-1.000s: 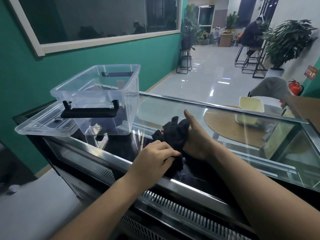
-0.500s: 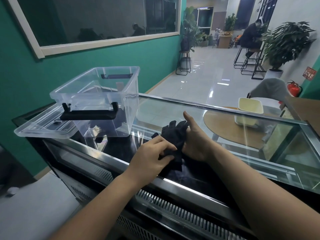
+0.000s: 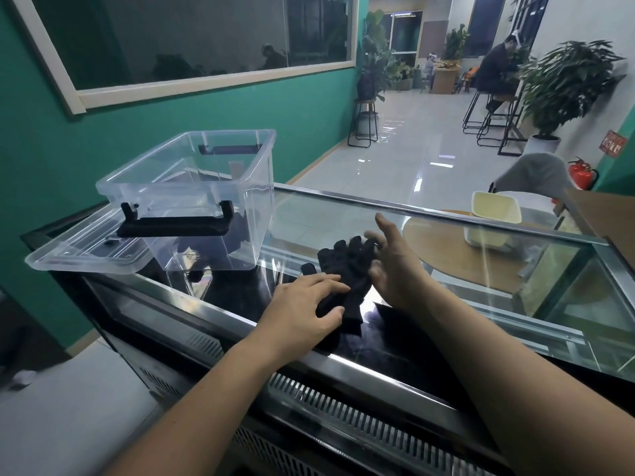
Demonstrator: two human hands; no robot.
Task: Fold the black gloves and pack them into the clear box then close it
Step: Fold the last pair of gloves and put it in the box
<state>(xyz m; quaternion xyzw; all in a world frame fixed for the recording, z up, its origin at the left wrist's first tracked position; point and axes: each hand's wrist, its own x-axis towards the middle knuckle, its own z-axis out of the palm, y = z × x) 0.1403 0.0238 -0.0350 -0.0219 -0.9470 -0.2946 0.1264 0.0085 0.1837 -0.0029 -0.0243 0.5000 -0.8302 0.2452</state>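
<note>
On the glass counter [image 3: 429, 214], right of the box [image 3: 192, 187], lie the gloves [image 3: 347, 269]; one or two, I cannot tell, since my left hand [image 3: 302, 310] presses straight fingers over their cuff end. My right hand [image 3: 395, 269], spread and blurred, is at their fingertips. One box, one lid [image 3: 82, 252]; dark shapes inside are unclear. Red wall sign [image 3: 613, 149]: unreadable.

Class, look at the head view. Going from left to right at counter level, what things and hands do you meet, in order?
clear lid → clear box → left hand → black gloves → right hand → cream tub, beyond the counter
</note>
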